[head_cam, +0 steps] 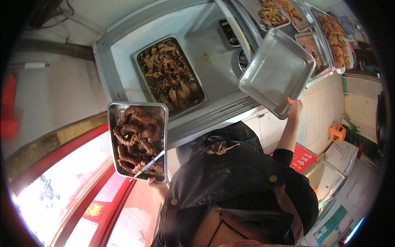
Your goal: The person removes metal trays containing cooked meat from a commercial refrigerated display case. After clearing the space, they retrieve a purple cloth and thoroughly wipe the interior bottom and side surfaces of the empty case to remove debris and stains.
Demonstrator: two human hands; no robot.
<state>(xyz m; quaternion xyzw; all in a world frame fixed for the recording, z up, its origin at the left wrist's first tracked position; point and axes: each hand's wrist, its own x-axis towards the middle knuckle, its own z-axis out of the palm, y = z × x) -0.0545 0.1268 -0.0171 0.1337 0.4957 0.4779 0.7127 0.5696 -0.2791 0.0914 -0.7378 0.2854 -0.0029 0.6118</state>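
My left hand grips the near edge of a rectangular stainless-steel tray. Dark reddish-brown cooked meat pieces lie in it, and slim metal tongs rest across one corner. In my right hand is a bare, shallow metal tray, pinched at its corner and tilted over the case edge. Between them, inside the display case, a larger tray holds browned meat pieces in dark sauce. The fingers under the left tray are partly hidden.
A metal frame bar crosses the case opening. Smaller containers, one a dark rectangular dish, sit at its far side. Several food trays, including one of fried pieces, stand at the upper right. A red-framed window lies at left; an orange stool stands right.
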